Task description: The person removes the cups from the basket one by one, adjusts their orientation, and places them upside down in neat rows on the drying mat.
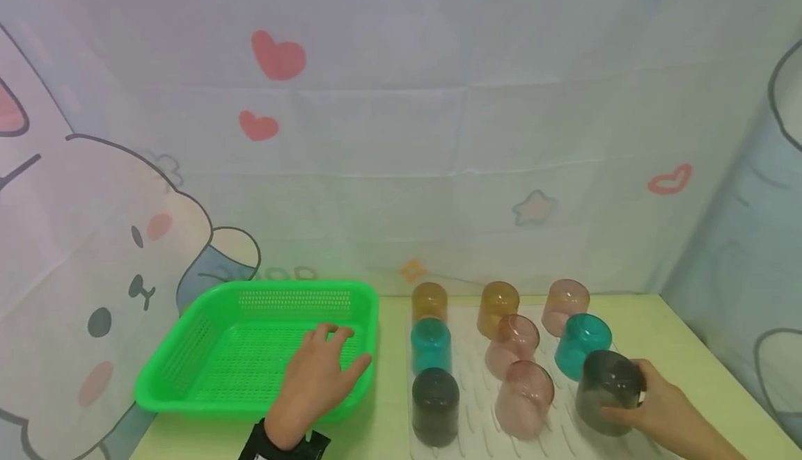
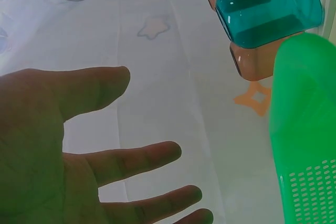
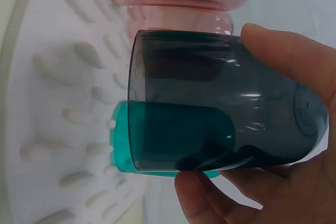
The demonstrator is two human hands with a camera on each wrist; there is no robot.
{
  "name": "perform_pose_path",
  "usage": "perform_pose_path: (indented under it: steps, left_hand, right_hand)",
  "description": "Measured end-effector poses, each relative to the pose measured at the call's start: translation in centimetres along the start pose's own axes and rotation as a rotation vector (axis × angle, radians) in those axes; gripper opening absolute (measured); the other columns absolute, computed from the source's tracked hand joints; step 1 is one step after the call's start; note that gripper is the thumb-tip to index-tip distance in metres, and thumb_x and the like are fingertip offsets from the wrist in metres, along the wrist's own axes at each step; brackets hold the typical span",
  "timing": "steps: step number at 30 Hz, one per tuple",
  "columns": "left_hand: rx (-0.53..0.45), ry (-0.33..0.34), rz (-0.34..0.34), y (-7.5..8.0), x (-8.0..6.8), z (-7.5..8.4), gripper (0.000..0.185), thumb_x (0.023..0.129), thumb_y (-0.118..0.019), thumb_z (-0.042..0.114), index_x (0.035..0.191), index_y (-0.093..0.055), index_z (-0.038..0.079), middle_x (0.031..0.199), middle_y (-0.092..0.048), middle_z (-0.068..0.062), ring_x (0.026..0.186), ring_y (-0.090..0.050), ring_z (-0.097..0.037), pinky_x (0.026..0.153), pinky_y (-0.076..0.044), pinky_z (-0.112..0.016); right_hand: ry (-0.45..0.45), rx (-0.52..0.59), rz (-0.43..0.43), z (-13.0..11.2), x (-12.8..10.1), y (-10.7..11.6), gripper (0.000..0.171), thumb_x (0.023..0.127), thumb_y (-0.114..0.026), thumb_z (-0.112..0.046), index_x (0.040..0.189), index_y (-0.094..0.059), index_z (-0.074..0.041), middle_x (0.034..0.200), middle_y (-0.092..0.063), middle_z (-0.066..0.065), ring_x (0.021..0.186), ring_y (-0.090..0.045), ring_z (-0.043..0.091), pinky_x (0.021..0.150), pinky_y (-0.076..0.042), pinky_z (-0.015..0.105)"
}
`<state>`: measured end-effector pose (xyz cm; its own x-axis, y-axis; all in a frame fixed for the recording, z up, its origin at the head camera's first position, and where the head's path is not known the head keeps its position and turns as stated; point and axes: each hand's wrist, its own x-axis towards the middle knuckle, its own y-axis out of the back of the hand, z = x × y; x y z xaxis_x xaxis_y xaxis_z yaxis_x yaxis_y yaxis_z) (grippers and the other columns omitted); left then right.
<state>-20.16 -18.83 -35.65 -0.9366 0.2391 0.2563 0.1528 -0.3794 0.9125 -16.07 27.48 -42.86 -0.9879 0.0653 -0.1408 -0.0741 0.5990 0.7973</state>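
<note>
Green and still bare, the basket [image 1: 207,321] at the table's left edge holds no cups; all nine stand upside down on the white drying mat [image 1: 466,439] to its right. The right hand [image 1: 664,411] curls round the dark grey cup [image 1: 608,390] at the mat's near right corner, tilting it. The left hand [image 1: 316,376] rests flat, fingers spread, on the basket's near right rim.
</note>
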Motion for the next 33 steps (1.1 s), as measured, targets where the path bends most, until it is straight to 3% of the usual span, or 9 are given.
perform_pose_path:
  steps: [18, 22, 33]
  left_hand:
    - [0.001, -0.037, 0.039, -0.5, 0.0, 0.1, 0.044, 0.086, -0.068, 0.041, 0.116, -0.063, 0.01, 0.122, -0.052, -0.019, 0.109, -0.051, -0.039, 0.068, -0.049, -0.043]
    - [0.001, -0.038, 0.021, -0.4, 0.0, 0.2, 0.044, 0.087, -0.067, 0.041, 0.118, -0.062, 0.011, 0.124, -0.051, -0.019, 0.112, -0.049, -0.039, 0.072, -0.048, -0.044]
    - [-0.018, -0.05, 0.0, -0.6, 0.2, -0.1, 0.042, 0.085, -0.068, 0.041, 0.115, -0.062, 0.013, 0.123, -0.051, -0.019, 0.112, -0.05, -0.038, 0.068, -0.048, -0.042]
  right_hand:
    - [-0.046, 0.008, -0.04, 1.7, 1.8, -1.8, 0.107, 0.06, -0.087, -0.044, 0.127, -0.028, 0.016, 0.123, -0.041, 0.042, 0.113, -0.041, 0.058, 0.085, -0.041, 0.063]
    - [-0.074, 0.03, -0.065, 2.3, 2.3, -2.1, 0.11, 0.059, -0.088, -0.045, 0.127, -0.028, 0.016, 0.125, -0.039, 0.042, 0.113, -0.039, 0.058, 0.086, -0.039, 0.065]
    - [-0.017, 0.002, -0.046, 2.5, 2.7, -1.8, 0.11, 0.061, -0.086, -0.046, 0.129, -0.025, 0.016, 0.123, -0.04, 0.043, 0.111, -0.042, 0.057, 0.083, -0.042, 0.063]
